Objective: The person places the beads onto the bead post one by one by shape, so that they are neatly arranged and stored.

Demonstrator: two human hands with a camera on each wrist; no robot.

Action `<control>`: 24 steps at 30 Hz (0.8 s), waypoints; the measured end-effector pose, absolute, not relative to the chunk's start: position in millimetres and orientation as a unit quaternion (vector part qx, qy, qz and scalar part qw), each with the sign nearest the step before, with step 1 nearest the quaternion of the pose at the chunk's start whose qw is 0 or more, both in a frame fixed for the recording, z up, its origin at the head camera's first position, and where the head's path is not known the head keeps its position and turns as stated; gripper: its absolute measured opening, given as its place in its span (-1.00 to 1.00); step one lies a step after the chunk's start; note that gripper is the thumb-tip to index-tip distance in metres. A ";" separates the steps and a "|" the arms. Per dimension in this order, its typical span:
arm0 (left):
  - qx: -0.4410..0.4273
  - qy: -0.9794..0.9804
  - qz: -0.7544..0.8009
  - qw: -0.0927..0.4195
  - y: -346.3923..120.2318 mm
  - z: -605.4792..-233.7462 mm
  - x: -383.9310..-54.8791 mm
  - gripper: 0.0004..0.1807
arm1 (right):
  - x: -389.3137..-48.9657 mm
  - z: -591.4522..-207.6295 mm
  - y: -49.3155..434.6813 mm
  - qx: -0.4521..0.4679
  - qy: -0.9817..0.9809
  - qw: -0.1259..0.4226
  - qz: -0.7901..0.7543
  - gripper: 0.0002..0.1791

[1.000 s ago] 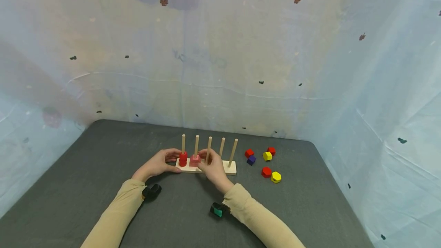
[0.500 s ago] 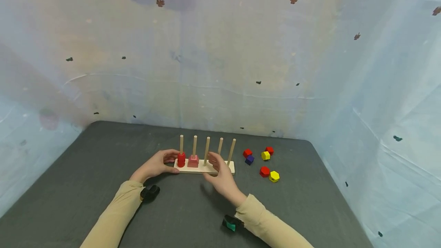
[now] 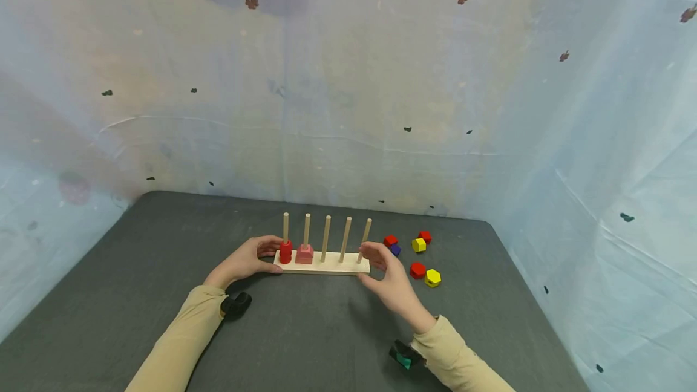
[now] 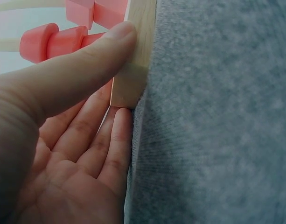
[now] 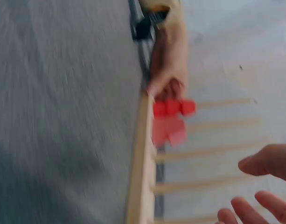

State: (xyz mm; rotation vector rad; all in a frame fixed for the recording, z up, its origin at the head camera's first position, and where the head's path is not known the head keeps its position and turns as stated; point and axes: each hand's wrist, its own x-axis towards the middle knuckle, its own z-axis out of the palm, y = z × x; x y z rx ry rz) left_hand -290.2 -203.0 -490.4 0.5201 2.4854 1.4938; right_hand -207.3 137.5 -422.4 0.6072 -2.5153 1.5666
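Observation:
A wooden peg board [image 3: 321,268] with several upright pegs lies across the table. Red beads [image 3: 285,253] are stacked on its leftmost peg, and pink blocks [image 3: 304,255] sit on the peg beside it. My left hand [image 3: 247,262] holds the board's left end; in the left wrist view the thumb [image 4: 87,70] presses the base's edge while the fingers [image 4: 82,135] lie around its end. At the board's right end hovers my right hand [image 3: 393,282], thumb and fingers spread apart with nothing between them, overlapping the last peg in the head view.
Right of the board lie loose beads: a red one [image 3: 390,240] by a purple one [image 3: 395,250], a yellow one [image 3: 418,245] by a red one [image 3: 425,236], and nearer, a red one [image 3: 417,270] by a yellow one [image 3: 432,278]. A patterned sheet [image 3: 348,107] hangs behind the grey table.
My right hand has let go of the pink block on the second peg and moved right along the board to its far end. The left hand stays at the left end.

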 end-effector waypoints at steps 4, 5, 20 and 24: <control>0.181 0.837 0.507 0.098 -200.6 -479.6 -283.3 -0.24 | -203.1 -403.5 156.7 0.184 -0.832 0.066 0.519 -0.44; 0.182 0.835 0.509 0.100 -199.6 -475.4 -280.7 -0.24 | -201.9 -398.6 161.7 0.182 -0.833 0.068 0.517 -0.45; 0.186 0.834 0.508 0.106 -196.3 -463.4 -274.6 -0.23 | -226.4 -412.9 264.1 0.124 -0.852 0.053 0.506 -0.43; 0.182 0.838 0.504 0.102 -199.9 -480.3 -284.2 -0.22 | -228.2 -419.3 281.1 0.103 -0.862 0.043 0.495 -0.42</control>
